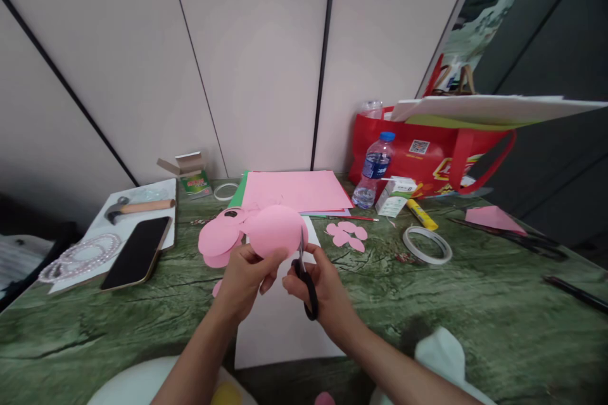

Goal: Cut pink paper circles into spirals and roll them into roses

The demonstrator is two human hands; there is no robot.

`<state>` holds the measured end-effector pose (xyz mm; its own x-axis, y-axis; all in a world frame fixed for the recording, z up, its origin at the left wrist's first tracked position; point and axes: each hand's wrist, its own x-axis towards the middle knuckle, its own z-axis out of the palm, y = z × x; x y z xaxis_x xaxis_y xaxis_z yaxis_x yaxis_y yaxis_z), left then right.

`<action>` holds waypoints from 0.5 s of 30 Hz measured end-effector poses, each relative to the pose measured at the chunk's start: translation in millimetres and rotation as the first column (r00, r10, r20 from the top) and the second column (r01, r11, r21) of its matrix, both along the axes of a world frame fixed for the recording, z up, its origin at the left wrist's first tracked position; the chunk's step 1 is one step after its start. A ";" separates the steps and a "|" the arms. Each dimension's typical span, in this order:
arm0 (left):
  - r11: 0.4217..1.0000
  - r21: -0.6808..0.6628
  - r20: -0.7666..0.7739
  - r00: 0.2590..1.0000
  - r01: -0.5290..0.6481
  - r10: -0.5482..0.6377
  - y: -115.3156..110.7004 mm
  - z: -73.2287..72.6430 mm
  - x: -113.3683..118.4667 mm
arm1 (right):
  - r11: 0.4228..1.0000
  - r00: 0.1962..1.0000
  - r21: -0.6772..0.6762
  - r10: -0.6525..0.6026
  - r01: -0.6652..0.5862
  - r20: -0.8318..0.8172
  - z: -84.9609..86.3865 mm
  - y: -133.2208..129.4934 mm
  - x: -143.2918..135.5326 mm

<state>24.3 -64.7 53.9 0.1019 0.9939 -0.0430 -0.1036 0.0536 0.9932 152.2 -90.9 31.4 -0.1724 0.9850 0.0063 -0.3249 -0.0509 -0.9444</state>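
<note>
Scissors (311, 296) in curled right hand (329, 286), left hand (247, 275) — close beside — pinching pink paper (275, 228)

Both bare arms in play, angling in from below toward the middle! The left forearm (202, 348) slants up and rightward, and its left hand (251, 273) is pinching, thumb out to the right, fingers bent. Across comes the right forearm (394, 361), stretched up and leftward, the right hand (325, 285) curled in a grip, thumb pointing inward. Hands just beside each other, level!
</note>
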 end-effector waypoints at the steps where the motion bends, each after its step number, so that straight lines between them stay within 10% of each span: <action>1: 1.000 0.000 -0.002 1.000 -0.004 0.004 0.1 -0.2 -0.2 | 1.000 1.000 0.005 0.000 0.000 0.000 -0.1 0.3 -0.1; 15: 1.000 0.002 0.024 1.000 0.000 0.000 0.2 3.1 -2.5 | 0.999 0.994 0.016 -0.032 0.030 0.101 1.2 -0.3 -0.2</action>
<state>21.7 -64.5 56.9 0.1027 0.9940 -0.0381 -0.1273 0.0511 0.9906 152.0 -91.2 32.5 -0.1423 0.9898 0.0042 -0.2292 -0.0289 -0.9730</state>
